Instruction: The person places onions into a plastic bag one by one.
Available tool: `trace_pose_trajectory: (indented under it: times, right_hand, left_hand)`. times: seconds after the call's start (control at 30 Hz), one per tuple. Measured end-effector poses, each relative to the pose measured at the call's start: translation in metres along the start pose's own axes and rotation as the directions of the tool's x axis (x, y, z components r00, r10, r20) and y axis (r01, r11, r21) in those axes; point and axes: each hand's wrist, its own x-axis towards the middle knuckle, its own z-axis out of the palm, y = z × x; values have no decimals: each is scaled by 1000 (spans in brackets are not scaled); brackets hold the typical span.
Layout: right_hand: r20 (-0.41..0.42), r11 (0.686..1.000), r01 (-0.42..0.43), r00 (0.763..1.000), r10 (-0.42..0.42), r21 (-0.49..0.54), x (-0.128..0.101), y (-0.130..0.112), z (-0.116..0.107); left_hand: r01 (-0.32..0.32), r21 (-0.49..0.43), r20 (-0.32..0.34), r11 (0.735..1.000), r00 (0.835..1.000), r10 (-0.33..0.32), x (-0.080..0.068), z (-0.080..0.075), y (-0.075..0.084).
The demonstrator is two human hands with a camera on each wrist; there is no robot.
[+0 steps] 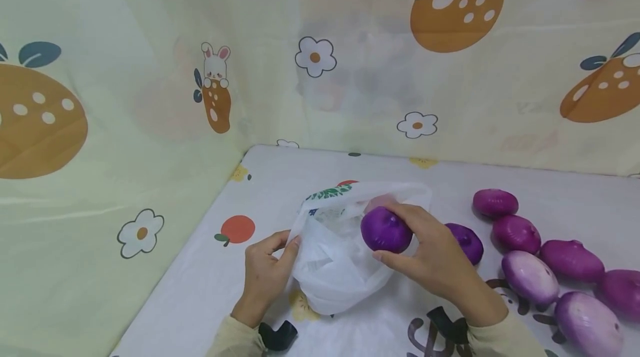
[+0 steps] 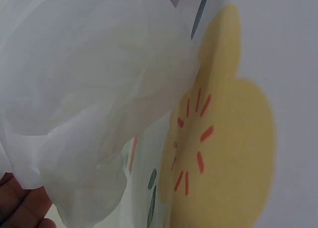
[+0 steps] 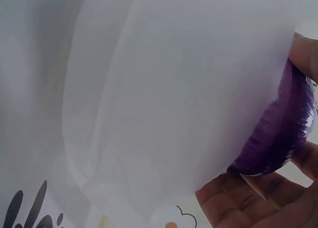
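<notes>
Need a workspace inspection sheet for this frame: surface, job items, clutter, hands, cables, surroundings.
Surface: white printed tablecloth with fruit and cartoon motifs.
Job's things: white plastic bag, mouth open; dark purple onion held at the bag's mouth.
Clutter: six more purple onions lying loose on the cloth at the right.
Grippers: left hand pinches the bag's edge; right hand grips the dark purple onion.
Cables: nothing seen; black wrist straps only.
Surroundings: cream curtain with carrot, rabbit and flower print encloses the back and left.
</notes>
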Motion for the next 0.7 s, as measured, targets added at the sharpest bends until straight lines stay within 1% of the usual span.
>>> trace_pose_trajectory:
  times: [0.1,0.23,0.47,0.6,0.7]
  right_hand:
    - [35,1000,-9,999,10,-6,0,0,1]
    - [88,999,-41,995,43,-22,0,-1,3]
    - [173,993,-115,978,119,-34,0,-2,8]
    - [203,991,-128,970,133,-36,-2,0,13]
    - [204,993,-109,972,115,-41,-3,1,15]
  left_hand:
    - [-4,-7,1,1000,1000,4,1,0,1]
    - [-5,-10,2,1000,1000,5,1,0,1]
    - [-33,-22,-5,999,999,33,2,1,-3]
    - [-37,-9,-7,999,999,37,1,1,-2]
    - [-34,1,-10,999,999,34,1,0,-1]
